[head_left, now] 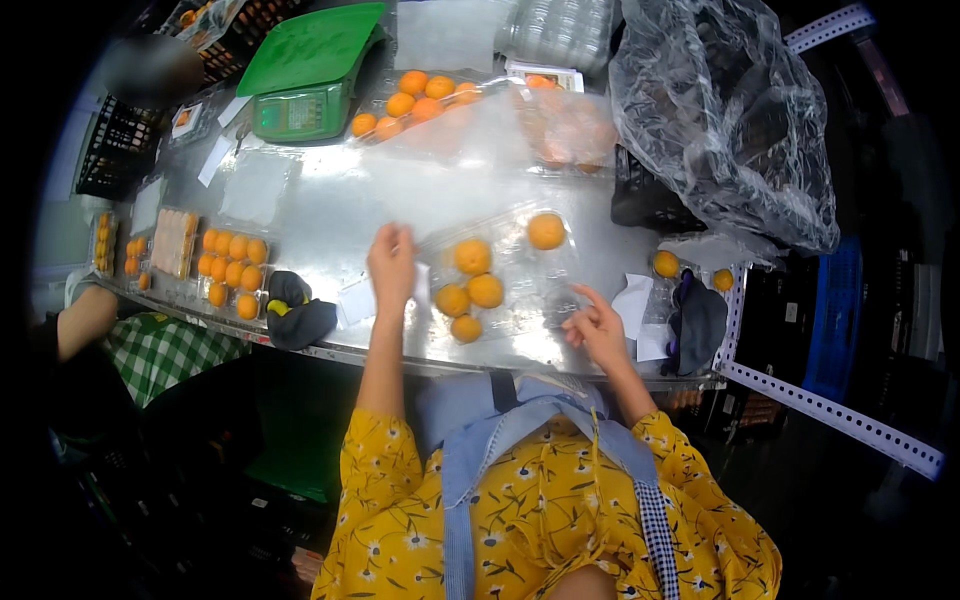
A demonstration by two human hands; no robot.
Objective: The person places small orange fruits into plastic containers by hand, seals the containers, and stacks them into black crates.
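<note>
In front of me a clear plastic tray (pixel 515 310) lies on the metal table. Several oranges (pixel 485 291) sit in a cluster on its left part, and a single orange (pixel 546 231) rests near its far right corner. Beside the tray's left edge is my left hand (pixel 392 265), its fingers curled closed; whatever they may hold is hidden. My right hand (pixel 594 325) hovers by the near right edge, index finger stretched out and the others loosely bent, with nothing visible in it.
A green scale (pixel 300 110) stands at the far left. More oranges (pixel 425 95) lie behind under clear film. A crate (pixel 645 195) lined with clear plastic is at right. Filled trays (pixel 235 265) and dark gloves (pixel 298 312) lie left, near another person's arm (pixel 88 320).
</note>
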